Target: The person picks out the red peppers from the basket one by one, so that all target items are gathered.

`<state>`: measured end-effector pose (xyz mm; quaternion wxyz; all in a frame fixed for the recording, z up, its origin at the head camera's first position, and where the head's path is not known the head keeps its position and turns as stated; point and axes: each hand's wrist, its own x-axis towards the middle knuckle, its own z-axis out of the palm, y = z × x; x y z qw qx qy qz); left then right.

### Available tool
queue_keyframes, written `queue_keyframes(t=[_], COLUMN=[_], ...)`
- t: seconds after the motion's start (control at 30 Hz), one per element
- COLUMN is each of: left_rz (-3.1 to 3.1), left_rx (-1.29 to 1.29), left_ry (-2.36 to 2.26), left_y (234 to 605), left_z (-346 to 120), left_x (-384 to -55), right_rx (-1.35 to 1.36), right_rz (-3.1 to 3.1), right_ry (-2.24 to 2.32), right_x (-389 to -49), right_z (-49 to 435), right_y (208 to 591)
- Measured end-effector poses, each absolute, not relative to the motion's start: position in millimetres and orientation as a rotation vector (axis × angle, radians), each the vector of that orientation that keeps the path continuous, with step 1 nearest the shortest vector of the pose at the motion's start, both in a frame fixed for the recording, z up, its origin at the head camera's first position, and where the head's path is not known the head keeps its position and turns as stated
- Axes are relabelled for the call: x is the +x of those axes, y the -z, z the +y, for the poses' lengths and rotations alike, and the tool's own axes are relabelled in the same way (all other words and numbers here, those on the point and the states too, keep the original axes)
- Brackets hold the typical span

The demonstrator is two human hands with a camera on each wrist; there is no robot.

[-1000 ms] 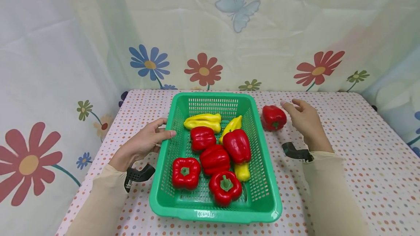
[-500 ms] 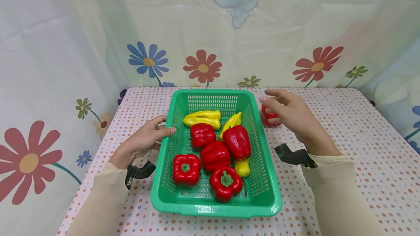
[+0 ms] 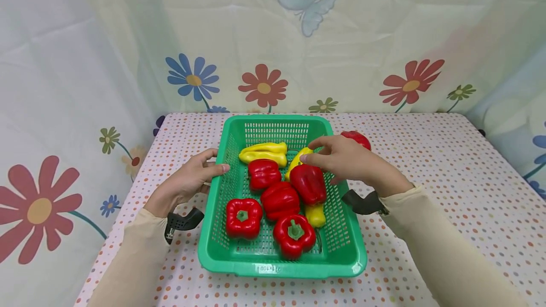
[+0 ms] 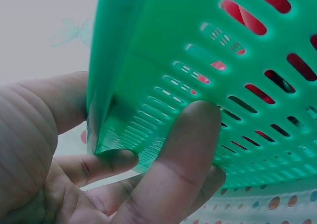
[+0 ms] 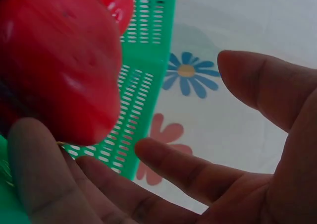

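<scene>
My left hand (image 3: 192,180) grips the left rim of a green plastic basket (image 3: 281,269), thumb over the rim and fingers against the outside wall (image 4: 188,149). My right hand (image 3: 347,158) is over the basket's right side with thumb and fingers apart, close to a dark red bell pepper (image 3: 308,185). In the right wrist view nothing lies between thumb and index finger, and the red pepper (image 5: 64,70) is beside the other fingertips. Whether they touch it I cannot tell. Several red bell peppers (image 3: 280,201) and yellow peppers (image 3: 263,158) lie in the basket.
Outside the basket, another red bell pepper (image 3: 357,137) lies on the dotted tablecloth (image 3: 460,193), partly hidden behind my right hand. A flower-printed curtain (image 3: 350,51) stands behind the table and along its left side.
My right hand has moved left from beside the loose red pepper, passing over it, to above the basket's right side. The left hand keeps its hold on the rim.
</scene>
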<state>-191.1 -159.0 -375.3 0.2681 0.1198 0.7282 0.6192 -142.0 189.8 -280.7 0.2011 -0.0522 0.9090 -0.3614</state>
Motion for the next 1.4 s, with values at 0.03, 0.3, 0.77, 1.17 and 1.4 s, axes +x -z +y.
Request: queue_keyframes(t=[0.03, 0.3, 0.77, 1.17, 1.4], left_rz=[1.965, 1.962, 1.960, 1.962, 1.964], left_rx=[0.324, 0.325, 0.323, 0.322, 0.321], left_ry=[-1.671, -1.677, -1.670, -1.666, -1.664], left_y=[375, 377, 375, 374, 373], left_z=[-159, -160, -159, -159, -159], left_x=[-191, -192, -191, -191, -192], right_rx=[-0.152, -0.220, -0.259, -0.261, -0.259], right_rz=[2.542, 2.563, 2.592, 2.592, 2.596], right_ry=[0.971, 0.754, 0.587, 0.730, 0.812], right_x=[-143, -152, -162, -161, -161], right_z=[188, 175, 166, 175, 180], right_y=[282, 289, 299, 299, 294])
